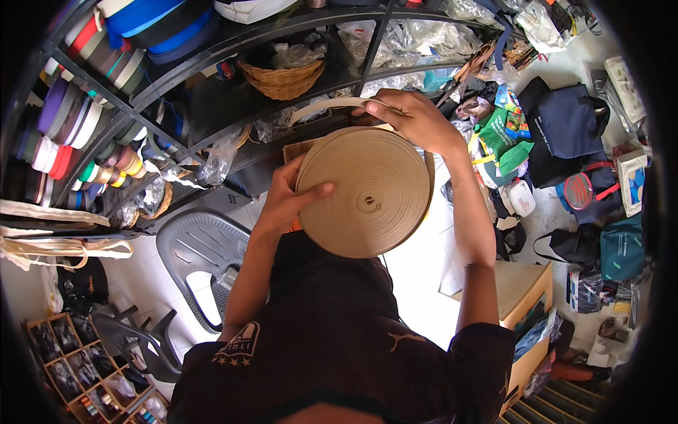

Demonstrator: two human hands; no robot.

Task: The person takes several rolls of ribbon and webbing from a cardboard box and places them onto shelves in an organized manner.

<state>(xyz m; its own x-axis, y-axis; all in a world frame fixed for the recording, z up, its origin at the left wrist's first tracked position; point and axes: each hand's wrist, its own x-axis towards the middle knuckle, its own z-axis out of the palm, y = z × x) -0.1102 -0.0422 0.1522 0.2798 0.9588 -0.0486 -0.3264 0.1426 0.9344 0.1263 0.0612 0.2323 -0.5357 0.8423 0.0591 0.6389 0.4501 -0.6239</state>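
A large flat roll of beige webbing tape is held up in front of my body, its coiled face turned toward me. My left hand grips the roll's left edge, thumb lying across the face and fingers behind it. Above the roll, my right hand pinches the loose end of the tape between thumb and fingers. That free strip arcs out to the left over the top of the roll. A small hole shows at the roll's centre.
Dark shelves ahead carry a wicker basket, plastic bags and, at left, several coloured ribbon rolls. A grey plastic chair stands at left. Bags and pouches lie along the right. A compartmented wooden box sits lower left.
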